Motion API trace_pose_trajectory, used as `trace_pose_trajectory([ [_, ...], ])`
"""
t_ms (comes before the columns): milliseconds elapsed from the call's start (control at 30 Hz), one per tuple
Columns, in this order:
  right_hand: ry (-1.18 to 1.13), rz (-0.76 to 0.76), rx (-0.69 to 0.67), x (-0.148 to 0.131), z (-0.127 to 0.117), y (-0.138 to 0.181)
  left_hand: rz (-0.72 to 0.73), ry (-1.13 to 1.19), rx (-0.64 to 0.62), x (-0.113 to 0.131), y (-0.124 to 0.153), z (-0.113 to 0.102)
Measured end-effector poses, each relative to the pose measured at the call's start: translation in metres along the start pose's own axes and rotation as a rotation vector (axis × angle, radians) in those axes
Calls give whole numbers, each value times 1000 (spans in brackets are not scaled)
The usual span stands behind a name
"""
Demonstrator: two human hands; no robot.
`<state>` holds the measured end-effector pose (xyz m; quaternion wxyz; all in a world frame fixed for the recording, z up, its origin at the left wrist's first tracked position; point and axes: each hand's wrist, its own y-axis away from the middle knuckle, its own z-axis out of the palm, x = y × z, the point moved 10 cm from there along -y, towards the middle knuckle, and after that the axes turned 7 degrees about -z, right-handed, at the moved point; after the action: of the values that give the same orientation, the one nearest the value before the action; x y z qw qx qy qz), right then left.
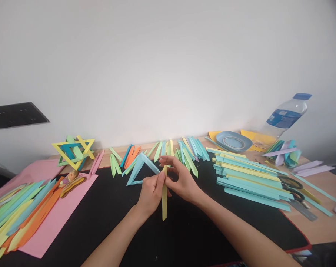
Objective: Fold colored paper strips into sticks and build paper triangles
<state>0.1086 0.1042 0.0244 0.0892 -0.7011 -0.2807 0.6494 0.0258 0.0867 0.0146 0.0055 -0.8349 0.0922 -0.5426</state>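
A yellow strip (164, 202) is held on end over the middle of the black mat (115, 222). Its upper part is pinched by the left hand (151, 191) from 9 o'clock and by the right hand (181, 180) from 3 o'clock, with the fingers of both closed on the paper. The lower end hangs free towards 6 o'clock. The step in hand is judged to be the folding or creasing of this strip along its length. For that, the edges would need to be kept aligned and the pinch kept firm and even, since thin paper is easily skewed.

A blue triangle (140, 168) lies just beyond the hands at 11 o'clock. Short folded pieces are spread in a row at 12 o'clock. A stack of blue and yellow strips (248, 178) is laid at 3 o'clock, with scissors (294, 189) beside it. A pink sheet (56, 218) with mixed strips on it is seen at 8 o'clock, and a paper star (73, 150) at 10 o'clock.

The mat is spread on a wooden table (323, 226) set against a plain white wall. A plate (233, 141) and a bottle (287, 115) are placed at 2 o'clock, and a dark socket panel (15, 115) is fixed to the wall at 10 o'clock.
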Motion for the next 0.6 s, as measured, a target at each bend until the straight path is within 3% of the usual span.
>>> trace_pose_trajectory([
  [167, -41, 13, 4, 2, -1, -1, 23, -12, 41, 1, 1, -2],
  [433, -308, 142, 94, 16, -12, -6, -169, 240, 89, -14, 0, -14],
  [600, -341, 211, 46, 21, -8, -5, -170, 257, 58, -11, 0, -12],
])
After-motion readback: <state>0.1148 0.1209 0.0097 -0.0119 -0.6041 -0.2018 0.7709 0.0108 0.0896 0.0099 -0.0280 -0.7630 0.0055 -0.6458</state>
